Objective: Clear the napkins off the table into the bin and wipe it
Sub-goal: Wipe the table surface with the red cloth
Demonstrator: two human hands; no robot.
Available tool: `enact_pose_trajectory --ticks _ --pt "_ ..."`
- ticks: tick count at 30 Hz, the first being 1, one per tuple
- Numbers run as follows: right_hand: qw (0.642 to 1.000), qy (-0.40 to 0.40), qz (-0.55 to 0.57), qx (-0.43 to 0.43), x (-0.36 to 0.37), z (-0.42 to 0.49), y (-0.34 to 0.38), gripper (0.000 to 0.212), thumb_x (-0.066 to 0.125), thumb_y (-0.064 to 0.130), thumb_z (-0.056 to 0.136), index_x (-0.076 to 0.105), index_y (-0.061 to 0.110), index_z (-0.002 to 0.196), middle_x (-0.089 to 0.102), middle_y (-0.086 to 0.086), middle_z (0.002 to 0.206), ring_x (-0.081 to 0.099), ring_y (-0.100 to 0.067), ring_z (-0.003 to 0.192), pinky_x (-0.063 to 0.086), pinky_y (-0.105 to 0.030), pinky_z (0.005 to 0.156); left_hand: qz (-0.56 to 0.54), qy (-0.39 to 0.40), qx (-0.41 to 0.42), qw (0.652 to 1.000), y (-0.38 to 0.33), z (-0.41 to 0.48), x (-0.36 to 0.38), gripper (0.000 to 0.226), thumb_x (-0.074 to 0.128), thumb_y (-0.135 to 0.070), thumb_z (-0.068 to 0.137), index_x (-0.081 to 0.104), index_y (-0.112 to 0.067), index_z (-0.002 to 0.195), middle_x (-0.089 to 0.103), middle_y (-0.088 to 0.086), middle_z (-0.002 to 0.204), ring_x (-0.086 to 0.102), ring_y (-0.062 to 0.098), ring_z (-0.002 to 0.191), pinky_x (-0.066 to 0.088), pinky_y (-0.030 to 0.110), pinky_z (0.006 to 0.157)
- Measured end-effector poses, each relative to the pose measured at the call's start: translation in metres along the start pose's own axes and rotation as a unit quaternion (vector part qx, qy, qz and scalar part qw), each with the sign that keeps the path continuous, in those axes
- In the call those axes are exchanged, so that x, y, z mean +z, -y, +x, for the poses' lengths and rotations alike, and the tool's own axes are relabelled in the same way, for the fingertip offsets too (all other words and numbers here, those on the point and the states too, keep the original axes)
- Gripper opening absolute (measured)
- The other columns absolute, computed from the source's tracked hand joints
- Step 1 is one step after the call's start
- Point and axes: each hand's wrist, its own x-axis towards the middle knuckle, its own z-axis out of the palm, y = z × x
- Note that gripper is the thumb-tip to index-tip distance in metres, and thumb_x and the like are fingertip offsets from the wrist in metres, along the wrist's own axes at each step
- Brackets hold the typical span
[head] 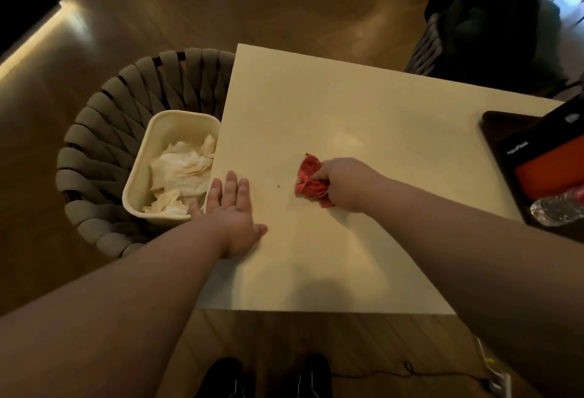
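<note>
A cream table (347, 107) fills the middle of the view. My right hand (344, 184) grips a crumpled red cloth (308, 181) and holds it against the tabletop near the centre. My left hand (232, 211) lies flat with straight fingers at the table's left edge. Just beyond that edge a cream bin (139, 182) holds several crumpled white napkins (181, 173). A small dark speck (278, 186) lies on the table between my hands.
The bin sits on a grey woven chair (104, 132) at the table's left. A dark tray (505, 132) at the right edge carries an orange-and-black pouch (550, 173) and a clear plastic bottle (556, 208). Another dark chair (480, 24) stands behind the table.
</note>
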Motion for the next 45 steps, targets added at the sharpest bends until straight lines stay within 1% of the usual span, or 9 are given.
enact_pose_trajectory --ticks 2,8,13,19,24,27,31,38,45 --pt "0.997 -0.006 0.067 0.028 -0.002 -0.01 -0.02 0.037 0.059 0.002 0.096 0.074 0.032 0.11 0.07 0.012 0.091 0.067 0.001 0.08 0.058 -0.02 0.08 0.003 -0.001 -0.002 1.0 -0.001 0.0 0.001 0.095 0.042 -0.055 0.104 -0.029 -0.021 0.157 -0.046 0.0 0.159 -0.035 0.029 0.15 -0.01 0.063 0.122" --pt "0.993 -0.015 0.057 0.102 0.003 -0.005 -0.009 0.03 0.055 0.007 0.096 0.074 0.017 0.117 0.073 -0.004 0.11 0.07 -0.022 0.096 0.058 -0.033 0.09 0.006 -0.001 -0.007 1.0 -0.003 -0.002 -0.001 0.094 0.041 -0.056 0.104 -0.028 -0.022 0.157 -0.044 0.0 0.16 -0.034 0.029 0.151 -0.011 0.063 0.121" --pt "0.995 -0.027 0.075 0.055 0.022 0.004 0.009 0.024 0.062 0.011 0.087 0.075 0.022 0.105 0.072 0.004 0.092 0.071 -0.017 0.086 0.06 -0.033 0.078 0.014 -0.002 -0.006 1.0 -0.003 -0.004 0.001 0.094 0.04 -0.056 0.104 -0.029 -0.021 0.157 -0.045 0.001 0.159 -0.034 0.03 0.15 -0.011 0.063 0.121" --pt "0.991 -0.072 0.097 0.058 0.011 0.022 0.033 0.034 0.061 0.016 0.09 0.067 0.015 0.123 0.069 -0.008 0.115 0.067 -0.029 0.107 0.056 -0.039 0.092 0.016 0.001 -0.004 1.0 -0.005 -0.004 0.001 0.093 0.038 -0.056 0.104 -0.03 -0.02 0.156 -0.046 0.003 0.158 -0.036 0.03 0.149 -0.012 0.063 0.121" --pt "0.998 -0.063 -0.005 -0.011 0.023 0.029 0.07 0.038 0.049 0.042 0.098 0.065 0.035 0.132 0.055 -0.002 0.135 0.05 -0.032 0.116 0.046 -0.044 0.104 0.018 0.004 -0.003 1.0 -0.003 -0.001 0.0 0.092 0.038 -0.055 0.104 -0.029 -0.02 0.157 -0.046 0.003 0.158 -0.035 0.032 0.15 -0.011 0.063 0.122" --pt "0.997 -0.061 -0.035 -0.042 0.041 0.008 0.074 0.032 0.053 0.038 0.097 0.07 0.036 0.124 0.056 0.0 0.13 0.048 -0.032 0.109 0.049 -0.045 0.1 0.015 0.001 -0.005 1.0 -0.001 0.0 0.001 0.092 0.037 -0.056 0.104 -0.03 -0.021 0.156 -0.046 0.003 0.158 -0.035 0.031 0.149 -0.011 0.061 0.122" --pt "0.998 -0.041 -0.018 -0.049 0.063 -0.042 0.055 0.029 0.06 0.031 0.096 0.069 0.033 0.124 0.055 0.002 0.125 0.048 -0.029 0.106 0.051 -0.045 0.096 0.017 0.004 -0.005 1.0 0.001 0.002 0.002 0.093 0.038 -0.056 0.104 -0.032 -0.021 0.156 -0.046 0.002 0.158 -0.034 0.031 0.15 -0.009 0.062 0.122" --pt "1.0 0.015 -0.004 0.022 0.079 -0.106 0.003 0.045 0.062 0.021 0.098 0.059 0.038 0.14 0.034 0.006 0.161 0.037 -0.03 0.134 0.034 -0.044 0.117 0.009 0.0 -0.013 1.0 0.002 0.006 0.004 0.095 0.039 -0.059 0.103 -0.032 -0.023 0.155 -0.046 0.001 0.158 -0.032 0.03 0.151 -0.008 0.063 0.122" --pt "0.989 -0.061 0.017 0.131 0.065 -0.093 -0.076 0.035 0.059 0.029 0.097 0.069 0.038 0.129 0.056 0.006 0.134 0.056 -0.029 0.117 0.047 -0.033 0.103 0.019 -0.01 -0.016 1.0 0.004 0.014 0.007 0.096 0.039 -0.061 0.103 -0.031 -0.024 0.156 -0.044 0.0 0.16 -0.03 0.03 0.152 -0.006 0.063 0.122"
